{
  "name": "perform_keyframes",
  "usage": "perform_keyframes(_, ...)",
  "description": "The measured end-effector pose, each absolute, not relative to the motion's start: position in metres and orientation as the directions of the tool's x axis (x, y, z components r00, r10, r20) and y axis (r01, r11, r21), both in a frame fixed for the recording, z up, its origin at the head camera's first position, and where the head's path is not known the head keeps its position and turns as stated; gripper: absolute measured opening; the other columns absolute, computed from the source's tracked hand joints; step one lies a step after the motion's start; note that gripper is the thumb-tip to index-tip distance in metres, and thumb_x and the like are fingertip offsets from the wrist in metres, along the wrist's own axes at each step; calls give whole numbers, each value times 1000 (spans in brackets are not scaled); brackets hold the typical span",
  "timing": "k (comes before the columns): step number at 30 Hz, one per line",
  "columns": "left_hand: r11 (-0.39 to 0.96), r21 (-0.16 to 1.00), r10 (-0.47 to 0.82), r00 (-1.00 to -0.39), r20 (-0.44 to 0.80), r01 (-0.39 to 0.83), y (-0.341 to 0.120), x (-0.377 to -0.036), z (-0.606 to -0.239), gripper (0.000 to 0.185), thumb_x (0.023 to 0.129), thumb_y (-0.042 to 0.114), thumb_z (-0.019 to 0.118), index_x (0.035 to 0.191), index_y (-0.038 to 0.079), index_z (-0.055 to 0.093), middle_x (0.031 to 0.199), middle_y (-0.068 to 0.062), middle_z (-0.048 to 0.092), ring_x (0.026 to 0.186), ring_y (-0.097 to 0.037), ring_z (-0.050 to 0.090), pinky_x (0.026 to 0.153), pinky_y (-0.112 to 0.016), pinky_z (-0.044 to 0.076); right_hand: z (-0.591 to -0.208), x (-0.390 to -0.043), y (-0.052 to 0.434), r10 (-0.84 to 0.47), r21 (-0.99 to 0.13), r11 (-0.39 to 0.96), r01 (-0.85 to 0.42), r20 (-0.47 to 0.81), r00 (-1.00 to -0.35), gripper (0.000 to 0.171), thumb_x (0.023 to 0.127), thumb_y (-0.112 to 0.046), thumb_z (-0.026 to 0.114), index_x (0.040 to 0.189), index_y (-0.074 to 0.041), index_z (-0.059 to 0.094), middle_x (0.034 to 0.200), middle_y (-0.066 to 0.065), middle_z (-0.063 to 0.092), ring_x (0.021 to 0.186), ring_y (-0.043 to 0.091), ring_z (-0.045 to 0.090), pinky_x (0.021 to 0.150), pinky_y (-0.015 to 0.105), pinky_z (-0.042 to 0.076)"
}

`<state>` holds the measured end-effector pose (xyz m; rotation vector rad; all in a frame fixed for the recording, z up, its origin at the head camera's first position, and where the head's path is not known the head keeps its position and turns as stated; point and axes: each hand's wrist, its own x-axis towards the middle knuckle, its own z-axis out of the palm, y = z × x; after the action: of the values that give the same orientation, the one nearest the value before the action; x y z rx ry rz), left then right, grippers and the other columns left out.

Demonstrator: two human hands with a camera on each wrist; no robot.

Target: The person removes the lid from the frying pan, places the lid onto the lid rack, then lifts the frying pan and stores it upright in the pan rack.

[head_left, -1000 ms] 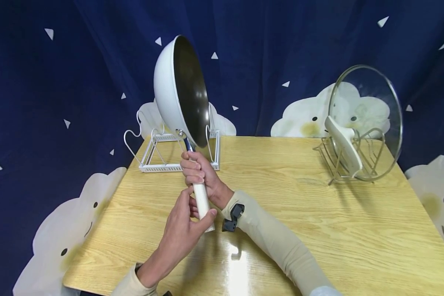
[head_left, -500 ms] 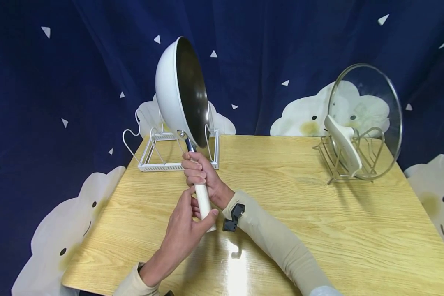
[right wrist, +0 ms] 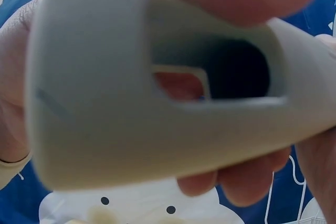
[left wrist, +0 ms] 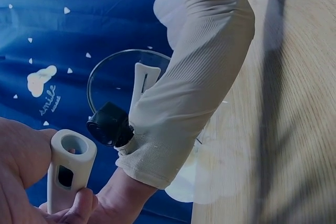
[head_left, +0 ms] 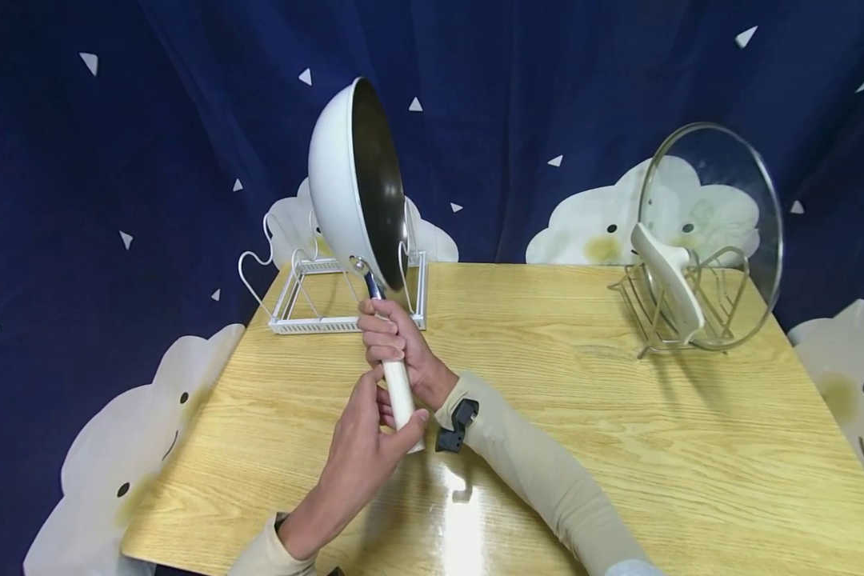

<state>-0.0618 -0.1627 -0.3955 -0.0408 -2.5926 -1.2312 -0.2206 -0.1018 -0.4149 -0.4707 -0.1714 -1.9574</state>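
A white wok (head_left: 334, 172) with a dark inside is held up on its side, its opening turned to the right in the head view. My right hand (head_left: 406, 348) grips the upper part of its cream handle (head_left: 400, 392), just below the metal neck. Lower down, my left hand (head_left: 367, 440) holds the handle's end between thumb and fingers. The left wrist view shows the hollow end of the handle (left wrist: 73, 153) against the left palm. In the right wrist view the slotted handle (right wrist: 105, 103) fills the picture, with fingers above and below it.
Behind the wok, a white wire rack (head_left: 317, 324) stands at the back left of the wooden table (head_left: 547, 384). At the back right, a glass lid (head_left: 727, 184) with a cream handle stands on edge in a metal wire rack (head_left: 655, 348). A blue curtain (head_left: 490, 96) hangs behind.
The wok has shifted slightly right and down in the head view, both hands moving with it. Their hold on the handle looks the same. Racks and lid have stayed put.
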Motion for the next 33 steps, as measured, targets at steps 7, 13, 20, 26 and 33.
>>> perform_keyframes(7, 643, 749, -80, -958, 274, 160, -164, -61, -396, 48, 87, 20, 79, 124, 4, 53, 93, -3, 57, 79, -10, 56, 67, -23, 53, -419, -220, -103, -841, -80, -425, 901, 402, -361, 14, 103, -15, 55, 91, -12, 49, 58, -7, 41, 40, 3, 41, 35, 17, 40)
perform_keyframes(13, 646, 750, -78, -966, 247, 140, -165, -61, -396, 47, 88, 21, 78, 124, 5, 53, 93, -3, 57, 79, -11, 56, 67, -23, 53, -421, -220, -104, -836, -65, -431, 900, 404, -371, 13, 103, -15, 55, 92, -11, 49, 58, -5, 45, 40, 4, 41, 36, 18, 42)
perform_keyframes(20, 649, 747, -74, -965, 253, 146, -166, -61, -397, 48, 88, 21, 78, 125, 5, 53, 93, -3, 56, 79, -10, 56, 67, -23, 53, -422, -221, -105, -838, -38, -410, 911, 411, -360, 13, 103, -14, 54, 92, -10, 49, 59, -7, 39, 41, 3, 36, 36, 18, 41)
perform_keyframes(26, 635, 759, -75, -968, 241, 141, -165, -62, -399, 55, 88, 20, 78, 132, 3, 51, 94, -3, 57, 79, -10, 56, 67, -23, 53, -426, -221, -105, -828, -30, -416, 909, 425, -365, 13, 104, -15, 52, 93, -10, 50, 60, -8, 34, 42, 2, 32, 36, 19, 42)
perform_keyframes(33, 638, 759, -85, -968, 237, 130, -164, -62, -404, 57, 86, 19, 79, 133, 3, 50, 94, -3, 57, 78, -10, 57, 67, -23, 52, -432, -221, -104, -829, -40, -418, 907, 425, -364, 14, 105, -15, 51, 92, -10, 49, 60, -9, 30, 42, 2, 31, 37, 18, 42)
